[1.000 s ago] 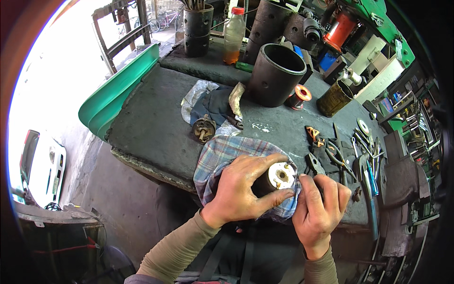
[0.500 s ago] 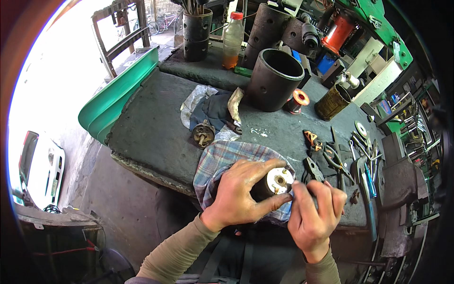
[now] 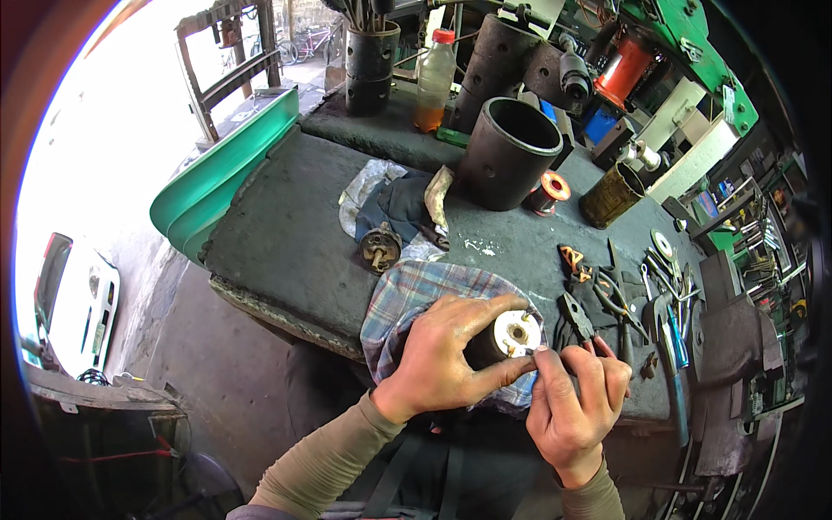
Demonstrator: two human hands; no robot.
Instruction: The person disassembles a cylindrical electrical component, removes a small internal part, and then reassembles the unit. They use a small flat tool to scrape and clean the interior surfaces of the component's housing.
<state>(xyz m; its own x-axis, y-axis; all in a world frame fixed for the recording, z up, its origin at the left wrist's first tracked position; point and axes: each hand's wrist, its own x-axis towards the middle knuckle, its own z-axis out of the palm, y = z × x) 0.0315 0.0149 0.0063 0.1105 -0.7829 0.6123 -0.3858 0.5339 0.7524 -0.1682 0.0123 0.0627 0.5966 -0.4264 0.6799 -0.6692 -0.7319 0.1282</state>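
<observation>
My left hand (image 3: 442,351) is wrapped round a short dark cylinder with a white end face (image 3: 517,331), perhaps a small motor. That face is turned up, with a hole in its middle and small metal bits near its rim. Thumb and forefinger of my right hand (image 3: 574,406) are pinched together at the near right rim, beside my left thumb tip. What they hold, if anything, is too small to make out. A checked cloth (image 3: 407,299) lies under the cylinder. Just beyond it, a round metal piece with a shaft (image 3: 380,249) rests beside a dark rag (image 3: 394,204).
Pliers (image 3: 576,316) and several other hand tools lie to the right. A wide dark pipe section (image 3: 507,160), a solder-like spool (image 3: 550,191), a rusty can (image 3: 612,198) and a bottle with a red cap (image 3: 433,82) stand farther back on the workbench (image 3: 286,225).
The whole view has shifted slightly. My right fingertips have slid a little nearer along the cylinder's rim, towards my left thumb. The left hand keeps its grip.
</observation>
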